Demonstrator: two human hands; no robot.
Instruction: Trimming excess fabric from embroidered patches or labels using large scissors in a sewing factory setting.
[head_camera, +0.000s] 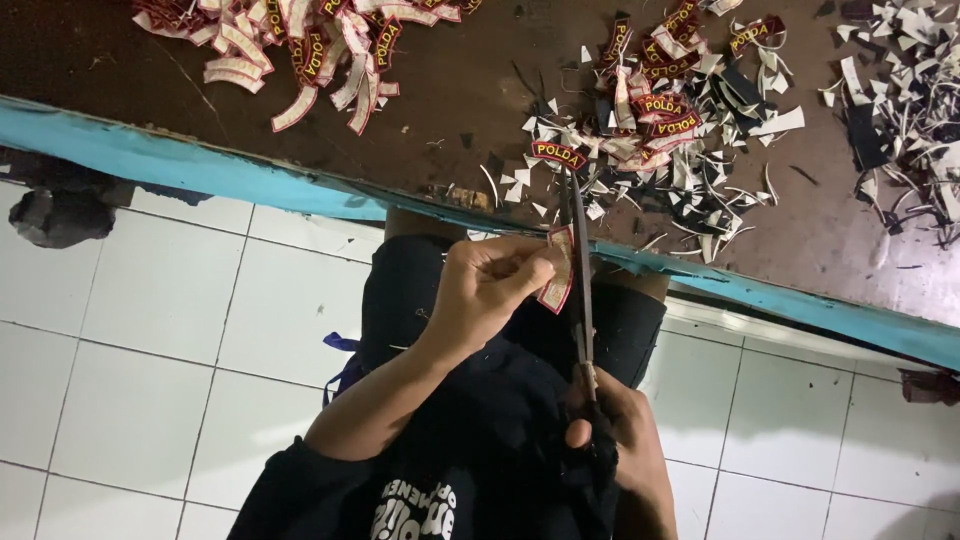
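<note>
- The fingers (505, 262) of the left hand (487, 290) are closed in a pinch on a small curved patch (558, 268), red with a pale border, which is held upright in front of the body.
- The fingers (578, 432) of the right hand (625, 440) are wrapped around the dark handles of a pair of scissors (581, 300), so this hand is closed on the tool.
- The long blades of the scissors are pointed away from the body, toward the table, and they are seen just beside the right edge of the patch; whether the blades are touching the cloth cannot be told.
- The patch is held above the lap, near the blue edge (240, 180) of the table, not on the table itself.
- A dark brown table top (450, 90) is seen beyond the blue edge.
- A pile of trimmed patches (300, 45) of the same kind is lying on the table at the far left.
- A second heap of patches (660, 110) mixed with white and black cloth scraps (720, 170) is lying on the table directly beyond the scissors.
- More scraps (910, 90) are spread at the far right of the table.
- Dark clothing (480, 440) is worn by the person, and white floor tiles (150, 330) are seen below.
</note>
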